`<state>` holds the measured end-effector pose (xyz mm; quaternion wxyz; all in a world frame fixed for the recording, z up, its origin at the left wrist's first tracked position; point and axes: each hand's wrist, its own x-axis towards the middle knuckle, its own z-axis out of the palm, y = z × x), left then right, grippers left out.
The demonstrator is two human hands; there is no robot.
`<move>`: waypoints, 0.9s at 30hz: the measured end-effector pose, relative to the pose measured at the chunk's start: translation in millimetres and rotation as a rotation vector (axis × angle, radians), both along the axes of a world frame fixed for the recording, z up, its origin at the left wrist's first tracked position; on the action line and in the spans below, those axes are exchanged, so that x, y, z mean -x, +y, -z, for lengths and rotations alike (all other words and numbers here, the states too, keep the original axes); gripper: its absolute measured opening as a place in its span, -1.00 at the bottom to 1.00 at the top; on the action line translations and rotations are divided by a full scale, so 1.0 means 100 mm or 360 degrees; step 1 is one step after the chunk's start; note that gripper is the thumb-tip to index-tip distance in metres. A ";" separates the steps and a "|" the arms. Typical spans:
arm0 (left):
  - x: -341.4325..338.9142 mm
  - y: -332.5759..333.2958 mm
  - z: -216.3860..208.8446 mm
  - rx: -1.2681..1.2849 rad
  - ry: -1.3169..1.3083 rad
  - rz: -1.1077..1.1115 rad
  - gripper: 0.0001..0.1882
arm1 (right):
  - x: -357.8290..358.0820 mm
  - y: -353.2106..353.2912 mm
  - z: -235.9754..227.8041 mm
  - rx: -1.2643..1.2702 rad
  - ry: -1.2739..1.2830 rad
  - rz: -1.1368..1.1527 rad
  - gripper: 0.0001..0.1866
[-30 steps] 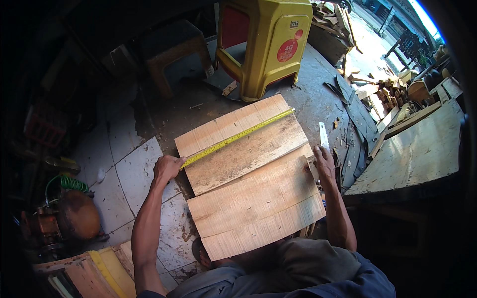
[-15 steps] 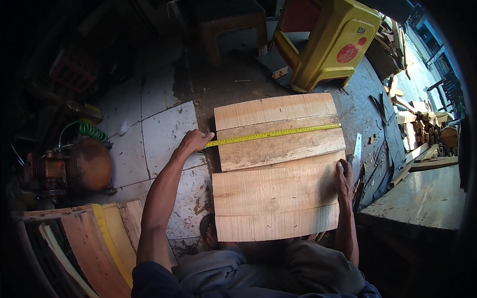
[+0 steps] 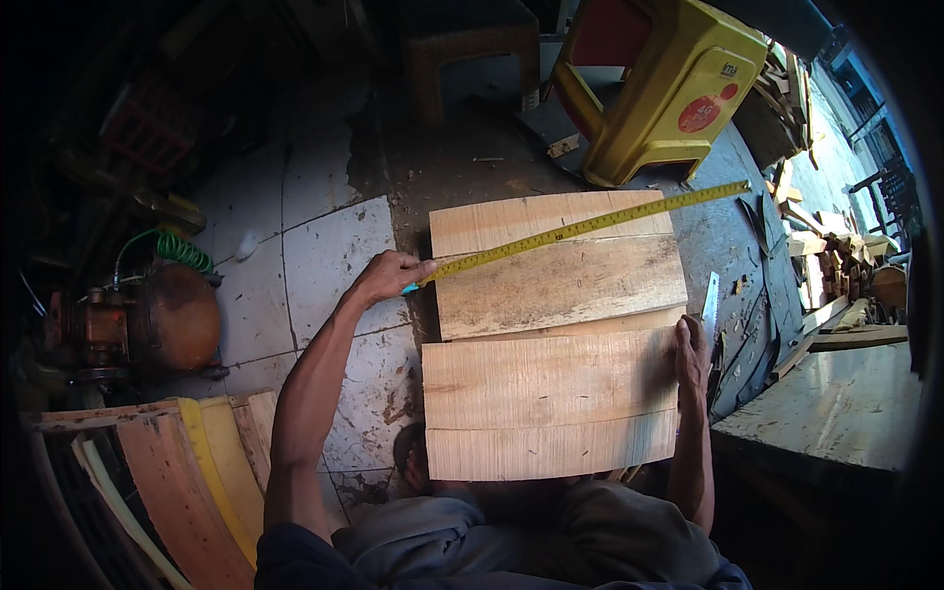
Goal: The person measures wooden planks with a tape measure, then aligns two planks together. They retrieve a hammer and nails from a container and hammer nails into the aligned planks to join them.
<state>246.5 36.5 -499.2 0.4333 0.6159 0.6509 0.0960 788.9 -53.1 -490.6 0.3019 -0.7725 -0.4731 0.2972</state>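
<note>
My left hand (image 3: 391, 275) is closed around a tape measure at the left edge of the boards; a bit of cyan shows under the fingers. Its yellow blade (image 3: 590, 225) runs slanting up and right across the far wooden board (image 3: 570, 280), with the tip out past the board's right edge. Nearer me lies a second wooden board (image 3: 546, 379), above my knees, with a seam along its lower part. My right hand (image 3: 692, 352) grips this board's right edge near its far corner, and some of its fingers are hidden.
A yellow plastic stool (image 3: 678, 98) lies tipped beyond the boards. Right of them are a saw blade (image 3: 710, 300), a work surface (image 3: 826, 403) and a heap of wood scraps (image 3: 826, 246). To the left stand an orange compressor (image 3: 182, 320) and a slatted wooden piece (image 3: 167, 472).
The tape's blade has swung its far end up and away from the far board, now reaching beyond the right edge. Both hands have shifted only slightly.
</note>
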 end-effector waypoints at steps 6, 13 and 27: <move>-0.18 -0.06 0.17 0.0403 -0.0674 -0.0772 -0.27 | -0.36 1.02 0.28 -0.0055 -0.0495 -0.0149 -0.30; -0.33 0.04 0.40 0.0502 -0.1076 -0.1166 -0.36 | -0.08 1.53 0.06 0.0612 -0.0175 -0.0118 -0.09; -0.35 -1.57 -0.97 0.0399 -0.0999 -0.1165 -0.35 | -0.19 -0.49 -0.77 0.0034 -0.0184 0.0000 -0.42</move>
